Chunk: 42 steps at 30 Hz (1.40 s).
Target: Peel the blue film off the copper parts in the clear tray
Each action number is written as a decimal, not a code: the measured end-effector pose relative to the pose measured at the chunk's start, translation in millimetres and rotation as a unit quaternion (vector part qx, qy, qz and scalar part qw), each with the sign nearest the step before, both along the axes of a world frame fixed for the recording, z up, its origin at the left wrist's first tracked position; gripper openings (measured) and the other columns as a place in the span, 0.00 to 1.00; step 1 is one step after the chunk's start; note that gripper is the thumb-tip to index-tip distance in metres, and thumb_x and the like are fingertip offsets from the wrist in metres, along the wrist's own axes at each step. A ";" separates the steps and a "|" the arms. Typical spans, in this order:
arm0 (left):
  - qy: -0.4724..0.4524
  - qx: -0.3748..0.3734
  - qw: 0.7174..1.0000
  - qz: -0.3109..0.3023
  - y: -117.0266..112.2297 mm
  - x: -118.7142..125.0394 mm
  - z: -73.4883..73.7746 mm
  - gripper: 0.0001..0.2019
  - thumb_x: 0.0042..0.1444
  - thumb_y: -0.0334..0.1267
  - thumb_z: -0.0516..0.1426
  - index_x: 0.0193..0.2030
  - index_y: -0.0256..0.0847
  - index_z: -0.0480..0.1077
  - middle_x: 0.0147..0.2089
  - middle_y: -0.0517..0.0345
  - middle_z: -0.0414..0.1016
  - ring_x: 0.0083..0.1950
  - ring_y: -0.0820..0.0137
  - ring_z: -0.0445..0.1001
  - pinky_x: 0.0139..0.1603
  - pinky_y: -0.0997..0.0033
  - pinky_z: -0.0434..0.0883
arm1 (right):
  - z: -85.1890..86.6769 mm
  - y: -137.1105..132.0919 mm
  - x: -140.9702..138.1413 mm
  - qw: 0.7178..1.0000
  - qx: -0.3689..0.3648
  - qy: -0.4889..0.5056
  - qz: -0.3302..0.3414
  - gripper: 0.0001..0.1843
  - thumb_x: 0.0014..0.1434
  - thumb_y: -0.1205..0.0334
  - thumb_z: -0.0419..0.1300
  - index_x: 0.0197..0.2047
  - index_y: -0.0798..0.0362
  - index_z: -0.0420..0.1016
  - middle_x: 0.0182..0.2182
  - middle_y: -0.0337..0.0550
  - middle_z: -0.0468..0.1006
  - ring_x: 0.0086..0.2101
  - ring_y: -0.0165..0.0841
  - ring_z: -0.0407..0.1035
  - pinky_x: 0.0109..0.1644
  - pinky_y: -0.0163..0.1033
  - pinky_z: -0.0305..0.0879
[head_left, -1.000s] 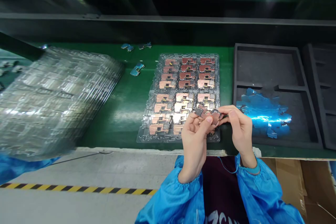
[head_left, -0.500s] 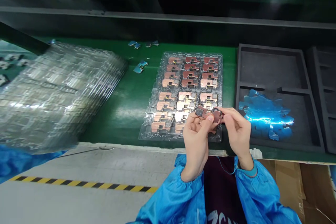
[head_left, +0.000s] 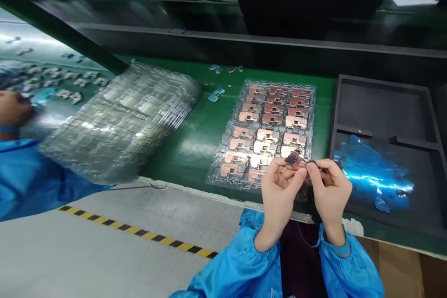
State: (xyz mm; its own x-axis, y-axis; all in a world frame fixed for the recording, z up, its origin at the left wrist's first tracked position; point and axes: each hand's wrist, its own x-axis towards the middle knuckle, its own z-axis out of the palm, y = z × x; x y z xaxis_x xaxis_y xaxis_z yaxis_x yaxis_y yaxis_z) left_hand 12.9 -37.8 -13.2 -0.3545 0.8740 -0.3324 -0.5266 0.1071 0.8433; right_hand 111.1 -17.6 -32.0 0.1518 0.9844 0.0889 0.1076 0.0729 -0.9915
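My left hand (head_left: 282, 185) pinches a small circuit board (head_left: 295, 158) with copper and dark patches between thumb and fingers. My right hand (head_left: 328, 188) closes on the board's right end, its thumb close to the left one. Part of the board is hidden by my fingers. Both hands are above the lower right corner of a clear plastic tray (head_left: 218, 167). Rows of copper-coloured boards (head_left: 272, 108) lie in its pockets, the upper ones darker and redder.
A tall stack of clear trays (head_left: 115, 121) stands left. Three bluish boards, one nearest (head_left: 216, 95), lie behind on the green bench (head_left: 185, 149). Right, a black foam tray (head_left: 387, 102) holds crumpled blue film pieces (head_left: 373, 167). A co-worker's hand (head_left: 14, 109) is at far left.
The view has swung left, so the scene sits further right. My right thumb has come in onto the board beside my left thumb. A co-worker's hand now shows at left.
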 end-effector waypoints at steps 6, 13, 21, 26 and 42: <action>0.085 0.011 0.990 -0.114 13.6 -43.9 22.3 0.13 0.56 0.41 0.74 0.44 0.42 0.79 0.37 0.52 0.85 0.36 0.63 0.84 0.37 0.66 0.82 | 1.4 0.6 7.9 0.997 0.035 -0.012 0.061 0.12 0.75 0.57 0.62 0.42 0.51 0.85 0.35 0.42 0.86 0.30 0.32 0.80 0.33 0.35 0.82; 0.553 0.086 0.817 -0.137 142.9 -178.5 27.0 0.16 0.70 0.34 0.56 0.55 0.46 0.85 0.44 0.52 0.83 0.43 0.63 0.79 0.52 0.57 0.78 | 11.7 8.8 66.2 0.997 0.011 -0.072 0.027 0.19 0.78 0.52 0.56 0.65 0.47 0.81 0.55 0.49 0.86 0.46 0.37 0.84 0.41 0.39 0.87; 0.676 0.075 0.722 -0.128 252.1 -209.0 -39.6 0.15 0.67 0.31 0.55 0.55 0.38 0.79 0.49 0.49 0.84 0.50 0.58 0.78 0.58 0.56 0.74 | -6.6 22.0 94.6 0.986 0.004 -0.165 0.002 0.18 0.75 0.48 0.60 0.58 0.46 0.84 0.52 0.46 0.87 0.42 0.36 0.85 0.41 0.36 0.86; 0.748 0.122 0.636 -0.141 221.8 -211.9 -48.6 0.15 0.73 0.38 0.53 0.59 0.40 0.77 0.60 0.42 0.79 0.64 0.50 0.71 0.69 0.45 0.67 | -10.5 22.2 94.2 0.982 -0.008 -0.187 -0.005 0.19 0.75 0.47 0.59 0.57 0.46 0.85 0.50 0.46 0.87 0.41 0.36 0.85 0.42 0.35 0.86; 0.783 0.072 0.591 -0.179 259.9 -251.4 -42.2 0.22 0.74 0.34 0.47 0.66 0.38 0.75 0.69 0.42 0.74 0.70 0.52 0.69 0.74 0.47 0.64 | -32.4 19.8 112.9 0.960 0.039 -0.275 0.038 0.16 0.74 0.51 0.61 0.58 0.44 0.85 0.53 0.43 0.87 0.40 0.35 0.86 0.45 0.32 0.84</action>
